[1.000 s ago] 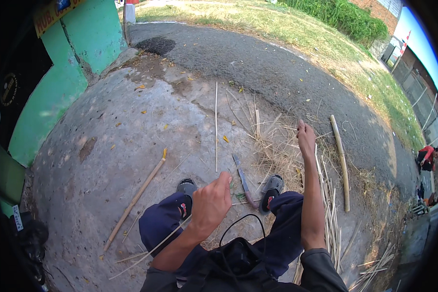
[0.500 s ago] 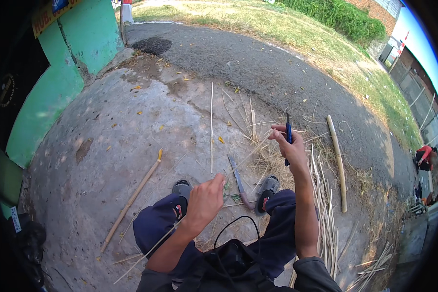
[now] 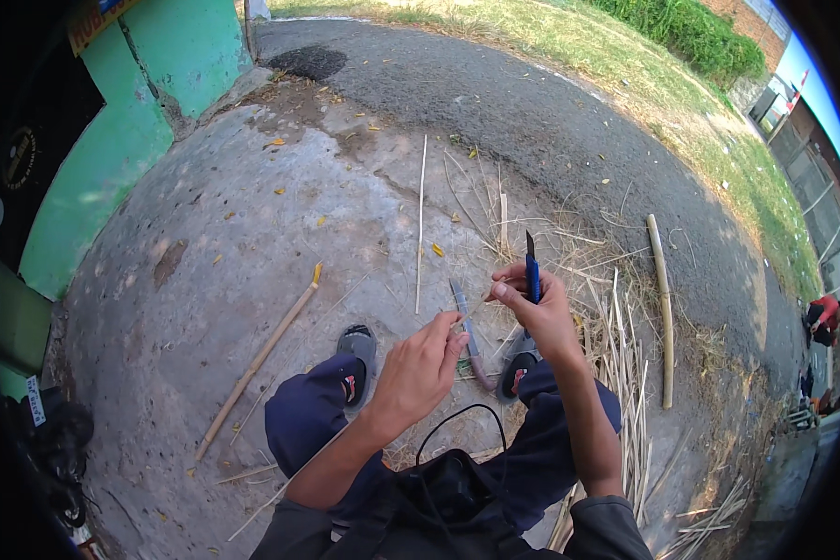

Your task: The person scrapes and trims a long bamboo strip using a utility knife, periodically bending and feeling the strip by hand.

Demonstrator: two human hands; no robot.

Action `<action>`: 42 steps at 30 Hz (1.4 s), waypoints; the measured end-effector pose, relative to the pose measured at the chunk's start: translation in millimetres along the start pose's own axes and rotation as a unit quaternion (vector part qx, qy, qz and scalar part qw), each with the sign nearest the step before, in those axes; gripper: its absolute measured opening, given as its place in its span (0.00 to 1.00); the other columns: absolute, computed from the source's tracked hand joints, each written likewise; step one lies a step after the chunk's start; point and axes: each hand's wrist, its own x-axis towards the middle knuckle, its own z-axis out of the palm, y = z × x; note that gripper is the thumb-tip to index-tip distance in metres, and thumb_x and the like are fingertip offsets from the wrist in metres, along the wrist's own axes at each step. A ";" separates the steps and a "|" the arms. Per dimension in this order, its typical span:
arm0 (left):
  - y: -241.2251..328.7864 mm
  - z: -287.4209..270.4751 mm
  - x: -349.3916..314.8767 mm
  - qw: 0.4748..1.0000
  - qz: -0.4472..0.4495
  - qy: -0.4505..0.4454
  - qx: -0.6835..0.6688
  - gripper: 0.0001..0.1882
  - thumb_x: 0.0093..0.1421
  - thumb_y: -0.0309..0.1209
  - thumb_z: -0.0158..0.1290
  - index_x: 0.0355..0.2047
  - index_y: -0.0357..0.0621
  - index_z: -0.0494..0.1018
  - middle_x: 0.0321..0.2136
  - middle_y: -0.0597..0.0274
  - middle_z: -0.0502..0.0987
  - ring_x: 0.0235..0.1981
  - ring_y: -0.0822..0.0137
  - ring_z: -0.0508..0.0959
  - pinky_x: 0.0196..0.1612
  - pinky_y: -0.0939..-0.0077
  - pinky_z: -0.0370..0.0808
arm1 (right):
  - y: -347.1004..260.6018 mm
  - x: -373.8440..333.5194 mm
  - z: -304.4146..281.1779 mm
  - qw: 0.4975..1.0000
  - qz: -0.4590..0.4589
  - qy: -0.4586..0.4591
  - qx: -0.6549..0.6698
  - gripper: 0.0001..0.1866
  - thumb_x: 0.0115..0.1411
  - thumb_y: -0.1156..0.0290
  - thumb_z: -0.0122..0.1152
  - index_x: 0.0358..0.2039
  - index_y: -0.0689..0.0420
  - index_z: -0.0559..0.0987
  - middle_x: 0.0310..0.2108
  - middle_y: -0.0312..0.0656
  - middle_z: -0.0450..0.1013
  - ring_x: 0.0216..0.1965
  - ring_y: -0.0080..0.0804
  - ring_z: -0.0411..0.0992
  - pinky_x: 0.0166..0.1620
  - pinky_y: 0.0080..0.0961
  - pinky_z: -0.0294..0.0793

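Observation:
A thin bamboo strip [image 3: 261,509] runs from beside my left forearm up through my left hand [image 3: 415,369], whose thumb and fingers are closed on it. Its far end is pinched between the thumb and fingertips of my right hand [image 3: 539,317]. The same right hand also holds a blue utility knife [image 3: 533,279], blade out and pointing up and away from me. Both hands are close together above the ground between my feet. Below them lies a long-bladed knife [image 3: 481,373] with a brown handle, partly hidden by the hands.
Several split bamboo strips [image 3: 633,411] lie in a pile by my right leg, near a bamboo pole [image 3: 664,313]. Another pole [image 3: 257,369] lies to the left, and a thin stick [image 3: 421,224] ahead. A green wall [image 3: 93,205] stands at far left; a person [image 3: 823,319] is at far right.
My hands have come closer together, shortening the strip's span between them. The right hand with the utility knife moved left and nearer; the left hand moved slightly right and up.

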 end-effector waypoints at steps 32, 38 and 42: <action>-1.5 -7.4 -2.2 0.994 -0.042 0.083 0.053 0.09 0.77 0.30 0.50 0.37 0.40 0.73 0.21 0.46 0.78 0.26 0.40 0.82 0.26 0.51 0.73 | 8.5 14.2 -72.7 0.864 -0.146 0.286 -0.389 0.21 0.78 0.55 0.52 0.36 0.61 0.74 0.19 0.52 0.69 0.22 0.53 0.72 0.29 0.46 0.66; -10.8 -0.9 2.5 0.994 -0.046 0.080 0.050 0.08 0.76 0.30 0.50 0.38 0.41 0.74 0.21 0.46 0.78 0.25 0.42 0.82 0.26 0.53 0.73 | 16.9 -12.7 4.0 0.884 -0.231 0.071 -0.400 0.16 0.74 0.59 0.60 0.37 0.59 0.74 0.19 0.50 0.71 0.22 0.53 0.73 0.28 0.43 0.68; -7.8 0.2 4.6 0.996 -0.035 0.076 0.028 0.07 0.76 0.29 0.50 0.40 0.41 0.75 0.22 0.46 0.78 0.24 0.43 0.82 0.26 0.55 0.72 | 24.8 -15.0 26.4 0.886 -0.223 0.001 -0.407 0.15 0.72 0.57 0.63 0.37 0.57 0.74 0.19 0.49 0.73 0.22 0.53 0.76 0.27 0.44 0.70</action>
